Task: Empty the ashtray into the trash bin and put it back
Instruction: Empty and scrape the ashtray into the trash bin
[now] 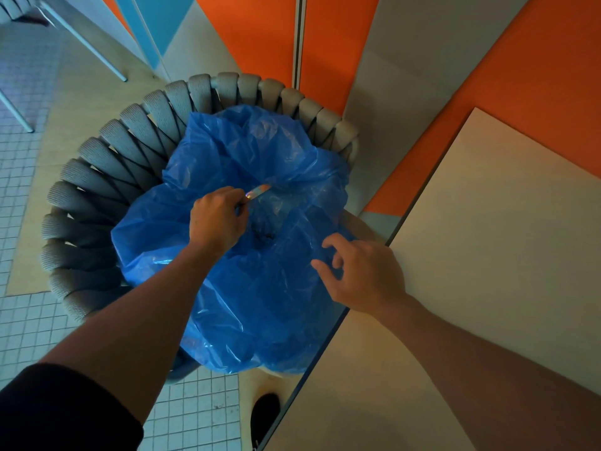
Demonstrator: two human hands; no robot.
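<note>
A blue plastic trash bag [253,288] sits open in the middle of the view, resting on a grey woven chair [107,177]. My left hand [218,216] is closed around a clear glass ashtray [258,191], tilted on edge over the bag's mouth; only its shiny rim shows past my fingers. Dark ash [265,231] lies in the bag's hollow just below it. My right hand [364,271] pinches the bag's right edge between thumb and fingers, beside the table.
A pale table [487,239] fills the right side, its edge touching the bag. Orange and grey wall panels [325,43] stand behind the chair. White small-tiled floor [19,320] lies to the left, with thin chair legs [81,37] at top left. My dark shoe [265,415] is below the bag.
</note>
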